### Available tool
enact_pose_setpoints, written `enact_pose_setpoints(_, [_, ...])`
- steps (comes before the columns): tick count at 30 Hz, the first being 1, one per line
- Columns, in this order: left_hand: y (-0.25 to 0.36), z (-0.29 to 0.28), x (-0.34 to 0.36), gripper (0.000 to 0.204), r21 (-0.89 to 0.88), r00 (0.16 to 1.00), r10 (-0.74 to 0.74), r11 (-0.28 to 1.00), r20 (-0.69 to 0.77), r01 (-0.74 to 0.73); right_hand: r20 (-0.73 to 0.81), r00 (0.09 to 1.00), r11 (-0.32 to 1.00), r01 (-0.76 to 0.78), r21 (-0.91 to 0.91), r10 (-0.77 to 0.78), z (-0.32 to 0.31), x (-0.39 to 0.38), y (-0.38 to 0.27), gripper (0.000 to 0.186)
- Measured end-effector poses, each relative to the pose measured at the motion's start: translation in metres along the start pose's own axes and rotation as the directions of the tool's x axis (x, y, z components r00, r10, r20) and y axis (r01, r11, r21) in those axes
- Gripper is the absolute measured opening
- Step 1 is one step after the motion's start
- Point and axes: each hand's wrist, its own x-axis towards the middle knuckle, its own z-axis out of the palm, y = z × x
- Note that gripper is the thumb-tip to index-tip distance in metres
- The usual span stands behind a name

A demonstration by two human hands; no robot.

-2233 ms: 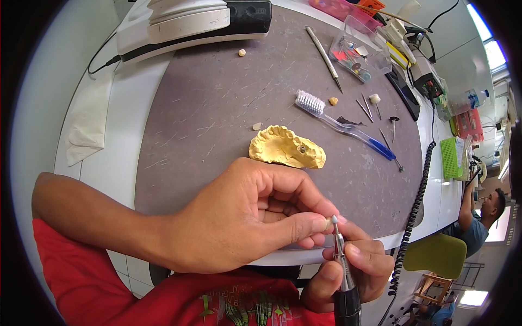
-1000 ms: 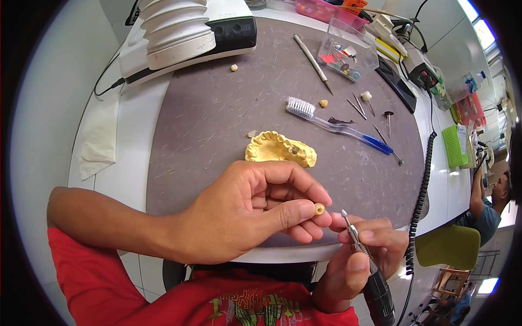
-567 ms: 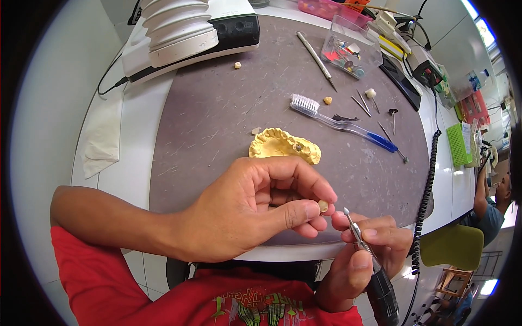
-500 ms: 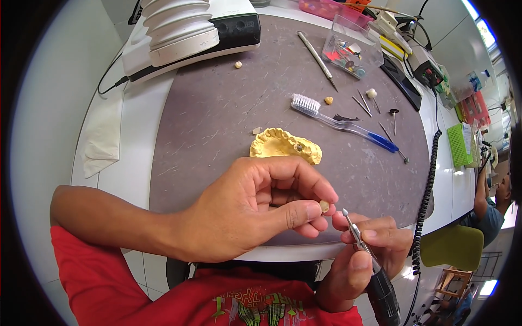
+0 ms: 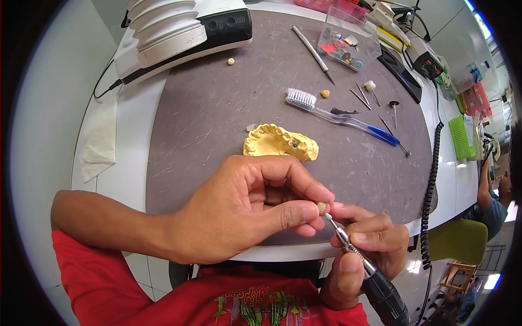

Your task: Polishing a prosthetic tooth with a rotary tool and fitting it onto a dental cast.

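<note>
My left hand (image 5: pixel 244 212) pinches a small cream tooth crown (image 5: pixel 321 207) between thumb and fingertips. My right hand (image 5: pixel 370 244) grips a black-and-silver rotary handpiece (image 5: pixel 383 290), whose pale pointed bur (image 5: pixel 328 217) is at the crown, touching or very close to it. Just beyond my left hand a yellow dental cast (image 5: pixel 274 144) lies on the grey mat, with a dark metal piece in one tooth position. A toothbrush (image 5: pixel 348 122) with a clear and blue handle lies behind the cast.
At the back stand a white machine with a ribbed hose (image 5: pixel 168 41) and a clear box of small bits (image 5: pixel 348 43). A metal pointed tool (image 5: pixel 310 49) and several burs lie nearby. A coiled cord (image 5: pixel 432 190) hangs at right; a seated co-worker (image 5: pixel 489 212) is beyond.
The bur was at the crown 2.2 seconds ago, then drew apart to the right. Since half a second ago my right hand has moved up and left, bringing it back to the crown.
</note>
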Motion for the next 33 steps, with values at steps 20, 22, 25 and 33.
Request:
enact_pose_setpoints(20, [0.003,0.001,-0.001,0.018,0.041,1.0,0.008,0.999,-0.019,-0.007,0.103,0.993,0.998,0.057,-0.025,-0.054,-0.005,0.002,0.003,0.04])
enact_pose_setpoints(22, [0.004,0.002,0.0,0.018,0.042,1.0,-0.013,0.999,-0.013,0.013,0.059,0.998,0.998,0.039,-0.04,-0.037,-0.003,0.0,-0.001,0.04])
enact_pose_setpoints(25, [0.003,0.002,0.0,0.019,0.042,1.0,-0.003,0.999,-0.02,0.004,0.08,0.996,0.998,0.038,-0.044,-0.034,-0.005,0.002,0.0,0.04])
enact_pose_setpoints(33, [0.001,0.001,-0.001,0.018,0.074,1.0,0.022,0.997,-0.008,-0.022,0.196,0.974,0.987,0.132,-0.09,-0.112,-0.009,0.005,0.005,0.038])
